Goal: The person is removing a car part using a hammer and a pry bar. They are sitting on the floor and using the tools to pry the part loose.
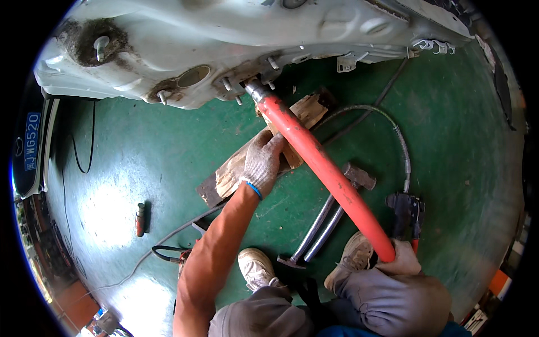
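Note:
A long red metal tube (325,165) slants across the view. Its bare steel tip meets the underside of the pale, dirty car body (236,39), among several studs. On the tube's near end, beside my right knee, my gloved right hand (401,259) is closed. My left hand (263,160), in a knitted glove, grips a split wooden block (291,156) just left of the tube, its fingertips partly hidden. Longer wood pieces (233,168) lie beneath that hand, and another rough wood piece (310,109) shows behind the tube.
Two hammers (323,230) lie on the green floor (471,185) below the tube. A black hose (396,126) curves to a dark tool (405,210) at right. A small red cylinder (140,220) stands at left, near trailing cables. My shoes (257,268) flank the hammers.

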Tool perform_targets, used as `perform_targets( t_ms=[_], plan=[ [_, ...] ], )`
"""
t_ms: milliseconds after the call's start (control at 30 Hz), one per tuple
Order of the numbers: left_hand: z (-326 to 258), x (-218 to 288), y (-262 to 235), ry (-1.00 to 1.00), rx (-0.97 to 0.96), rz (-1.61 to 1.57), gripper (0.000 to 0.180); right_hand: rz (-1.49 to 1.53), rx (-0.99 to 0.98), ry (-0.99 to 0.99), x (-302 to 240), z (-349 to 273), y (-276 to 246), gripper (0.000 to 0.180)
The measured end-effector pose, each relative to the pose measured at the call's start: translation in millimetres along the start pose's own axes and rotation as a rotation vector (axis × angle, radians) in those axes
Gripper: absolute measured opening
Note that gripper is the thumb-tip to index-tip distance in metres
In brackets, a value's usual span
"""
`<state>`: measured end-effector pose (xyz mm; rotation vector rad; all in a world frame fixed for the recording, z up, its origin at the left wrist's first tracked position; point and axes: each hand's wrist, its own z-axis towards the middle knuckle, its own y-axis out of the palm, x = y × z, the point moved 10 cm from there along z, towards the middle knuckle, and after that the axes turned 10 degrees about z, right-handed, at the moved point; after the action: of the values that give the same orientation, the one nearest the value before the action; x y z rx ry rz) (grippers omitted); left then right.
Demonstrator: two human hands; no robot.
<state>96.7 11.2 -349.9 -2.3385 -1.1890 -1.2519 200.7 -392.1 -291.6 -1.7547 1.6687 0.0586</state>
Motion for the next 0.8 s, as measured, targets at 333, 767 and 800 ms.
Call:
perform_targets(
  t_ms=[333, 767, 800],
  plan=[
    [4.1, -4.3, -10.1, 0.03, -0.024, 0.04, 0.048, 0.217, -0.179, -0.17, -57.4, 29.3, 57.4, 0.051],
    [-90.5, 149.1, -53.6, 0.874, 0.692, 0.96, 0.05, 0.201, -0.215, -0.062, -30.0, 59.7, 106.0, 0.064],
    [-106.1, 171.4, -38.5, 0.983, 0.75, 1.095, 0.054, 0.186, -0.203, -0.057, -26.0, 61.5, 108.7, 0.066]
  ],
)
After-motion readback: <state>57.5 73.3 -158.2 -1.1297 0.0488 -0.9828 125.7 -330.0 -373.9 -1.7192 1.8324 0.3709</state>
